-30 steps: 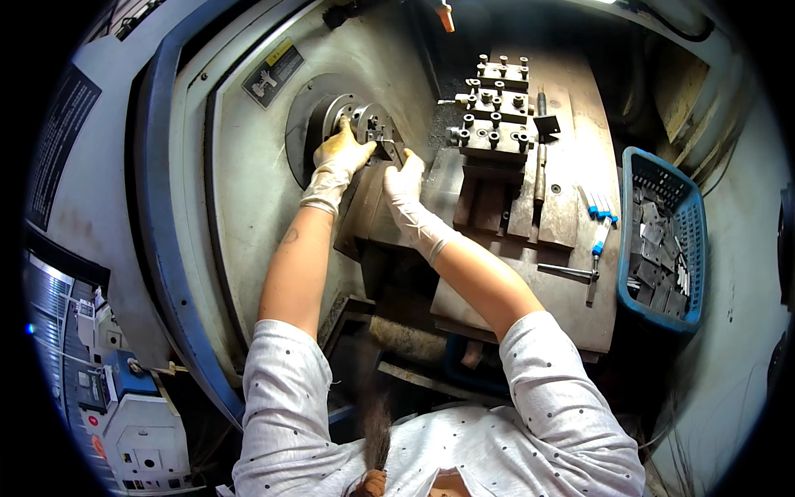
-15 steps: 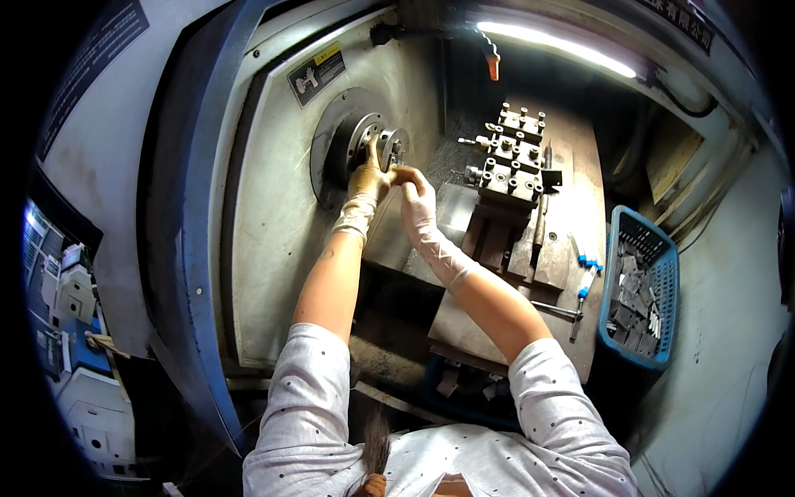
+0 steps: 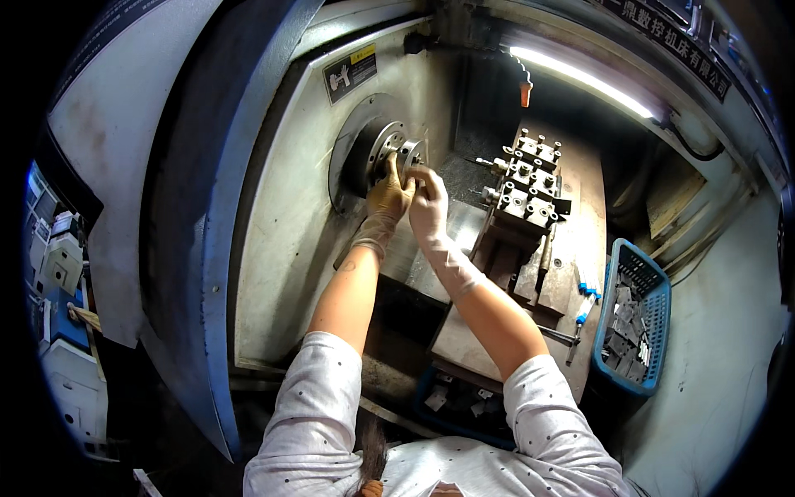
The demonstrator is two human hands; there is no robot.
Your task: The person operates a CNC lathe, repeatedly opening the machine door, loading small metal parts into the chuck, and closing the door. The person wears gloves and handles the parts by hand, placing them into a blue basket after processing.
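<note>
A round metal lathe chuck (image 3: 373, 149) projects from the pale machine wall, with a smaller metal disc (image 3: 411, 152) at its front. My left hand (image 3: 389, 199), in a yellowish glove, grips the chuck's lower edge beside the disc, one digit stretched up against the metal. Close by on the right, my right hand (image 3: 428, 207) wears a whitish glove. Its fingers curl in toward the disc's front face, and whatever lies between them is hidden. Both hands are nearly touching.
Right of my hands stands a tool-post block (image 3: 523, 186) with several bolts and protruding tools. A T-handled wrench (image 3: 573, 348) and blue-tipped brushes (image 3: 586, 306) lie on the slide. A blue basket (image 3: 669, 300) holds metal pieces. The blue door edge (image 3: 217, 331) stands at left.
The whole view has shifted, so the chuck and tool post appear farther right and lower. Both hands stay at the chuck; the right hand's fingers now bend higher across the disc's front.
</note>
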